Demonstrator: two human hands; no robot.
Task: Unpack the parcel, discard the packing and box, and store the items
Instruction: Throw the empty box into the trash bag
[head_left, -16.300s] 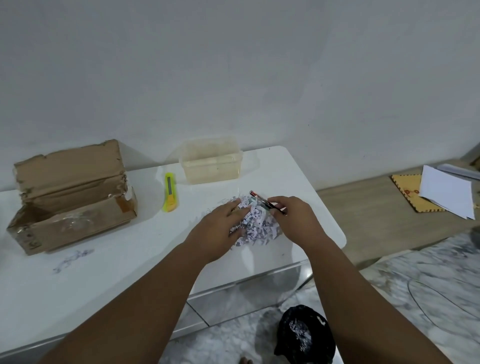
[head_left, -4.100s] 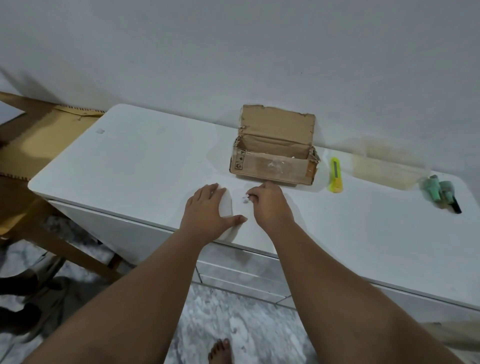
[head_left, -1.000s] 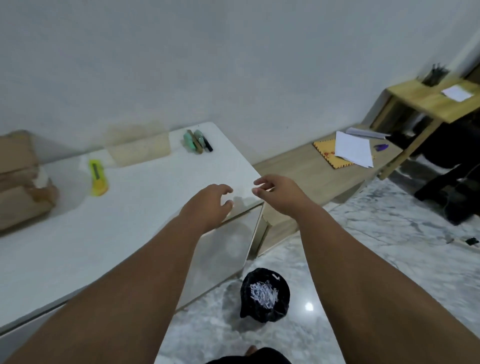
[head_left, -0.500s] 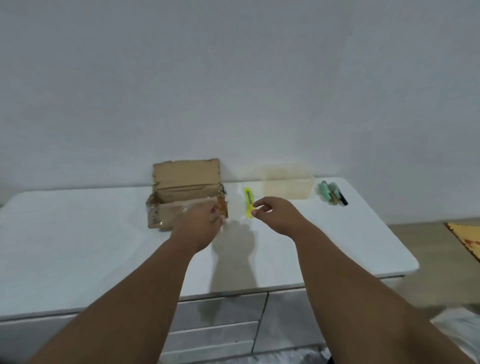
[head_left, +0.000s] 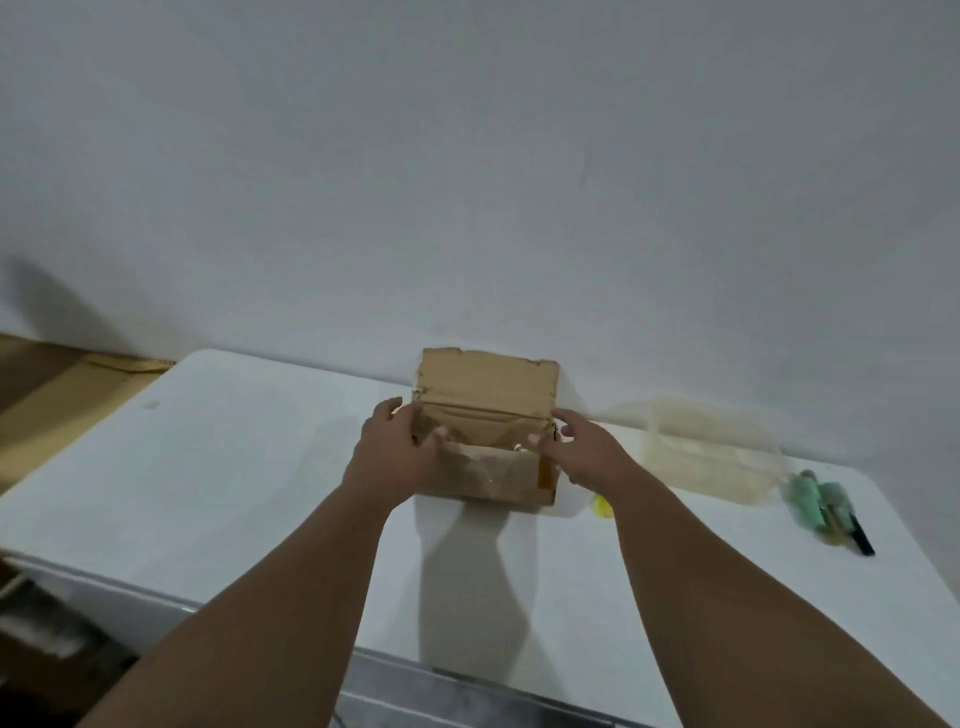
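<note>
An open brown cardboard box stands on the white cabinet top, its torn lid flap upright against the wall. My left hand grips the box's left end, thumb hooked over the front rim. My right hand is at the box's right end, fingers spread and touching its corner. Several pens and markers, green and black, lie at the far right of the top. A clear plastic container sits between them and the box.
A yellow cutter peeks out under my right wrist. Brown board leans at the left beside the cabinet. The wall runs right behind the box. Drawer fronts show below the cabinet's front edge.
Both hands have reached forward from above the cabinet top and now sit on the two ends of the box. The view has shifted closer to the box.
</note>
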